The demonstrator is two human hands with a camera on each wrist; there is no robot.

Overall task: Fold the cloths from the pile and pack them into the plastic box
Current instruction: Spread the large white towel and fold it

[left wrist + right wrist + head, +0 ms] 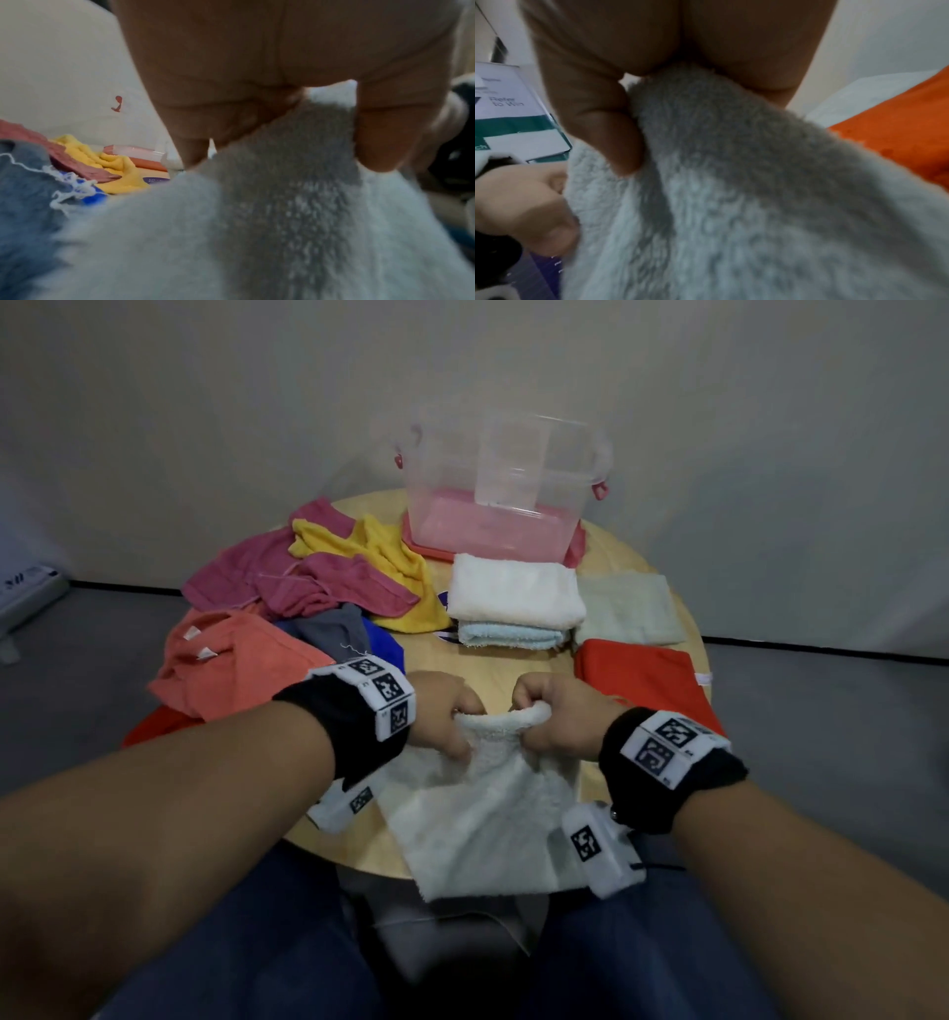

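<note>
Your left hand & right hand pinch white cloth top edge at 6 o'clock, hung to fold.

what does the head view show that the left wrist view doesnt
Only the head view shows the whole plastic box, the folded white and blue stack, the orange cloth and the right hand. Only the left wrist view shows the left hand's fingers close up. Both show the white cloth gripped, plus the yellow cloth.
</note>
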